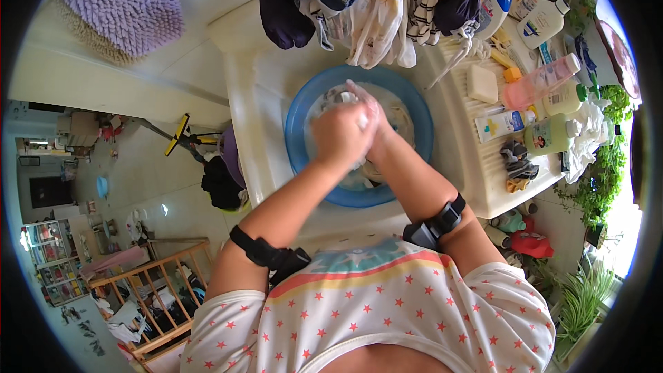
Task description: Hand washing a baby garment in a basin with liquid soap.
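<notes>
Both my hands are together over a blue basin of cloudy, soapy water. My left hand is closed in a fist around a wet whitish-grey cloth, part of which bunches out past its fingers. Pressed against it from the other side, my right hand closes on the same cloth, with suds on its fingers. Most of the cloth is hidden by the hands, so its exact kind does not show. More pale fabric lies in the water. The basin sits inside a cream-coloured sink.
Several clothes hang over the sink's far side. On the ribbed ledge at right are a soap bar, a pink bottle, a tube and a striped sock. A purple basin with dark clothes stands at left, below a shaggy lilac mat.
</notes>
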Tool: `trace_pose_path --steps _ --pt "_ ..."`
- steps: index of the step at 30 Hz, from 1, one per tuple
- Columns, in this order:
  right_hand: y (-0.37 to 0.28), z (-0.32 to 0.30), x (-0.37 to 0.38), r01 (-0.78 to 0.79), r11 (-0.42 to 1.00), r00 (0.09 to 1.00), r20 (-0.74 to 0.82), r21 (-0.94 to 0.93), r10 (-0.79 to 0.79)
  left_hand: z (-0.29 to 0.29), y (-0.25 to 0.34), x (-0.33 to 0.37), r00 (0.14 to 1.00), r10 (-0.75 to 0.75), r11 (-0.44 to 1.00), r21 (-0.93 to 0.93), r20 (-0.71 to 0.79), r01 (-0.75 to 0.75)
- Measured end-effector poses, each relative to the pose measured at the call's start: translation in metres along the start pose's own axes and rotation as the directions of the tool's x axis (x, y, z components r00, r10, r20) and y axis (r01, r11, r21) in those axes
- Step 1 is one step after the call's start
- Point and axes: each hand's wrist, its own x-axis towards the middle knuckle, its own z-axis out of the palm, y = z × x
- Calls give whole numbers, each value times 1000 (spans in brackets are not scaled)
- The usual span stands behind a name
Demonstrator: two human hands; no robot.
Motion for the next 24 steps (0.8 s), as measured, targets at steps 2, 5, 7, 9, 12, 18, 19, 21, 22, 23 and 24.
trace_pose_path --steps 2,5,7,9,12,18,19,21,22,23,24 --pt "26 40 16 254 956 943 -183 -144 -278 -9 -9 -1 1000 14 1000 -3 4 -14" --pt "44 99 25 41 946 621 -733 -323 -277 -19 -37 29 933 -356 929 119 42 349" --pt "33 83 23 83 963 694 -679 -255 -239 -13 -32 22 985 -169 981 86 -43 172" --pt "38 52 21 392 796 693 -421 -462 -586 -5 -30 20 993 33 998 57 -116 -26" --pt "35 54 20 325 945 944 -58 22 -323 0 -51 22 973 -229 972 -58 -30 227" --pt "29 73 24 106 983 830 -531 -148 -169 -12 -35 11 997 -56 998 -17 -56 55" --pt "35 17 14 604 761 787 28 -238 -616 -6 -27 13 999 -34 999 -35 -43 32" --pt "34 31 15 425 878 874 -154 -221 -462 -5 -39 11 994 -108 994 -26 -14 108" --pt "32 45 16 243 954 901 -324 -173 -288 -3 -46 12 990 -144 989 -23 0 144" --pt "39 74 21 67 970 769 -607 -232 -198 -2 -54 14 983 -183 983 -16 9 184" --pt "43 110 27 -112 922 613 -756 -370 -229 -7 -69 18 976 -211 977 -4 -56 211"
